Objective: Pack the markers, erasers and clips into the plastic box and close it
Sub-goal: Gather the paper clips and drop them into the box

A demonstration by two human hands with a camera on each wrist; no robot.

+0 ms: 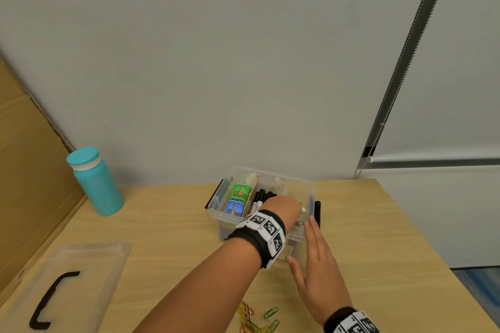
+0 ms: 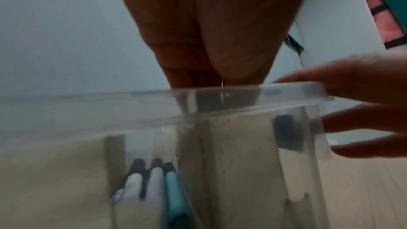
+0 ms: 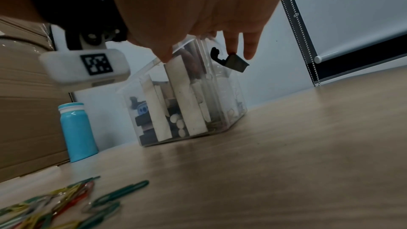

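Head view: teal bottle left of plastic box.

Even head view; dim, blurred wrist views

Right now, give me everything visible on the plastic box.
The plastic box is clear, rectangular and open, standing upright on the wooden table by the wall. Black latches hang at both ends. Pale dividers split it into compartments: erasers at the left, markers in the middle. The left hand reaches into the right side from above; the right hand lies flat against its right end. Its lid lies apart on the table.
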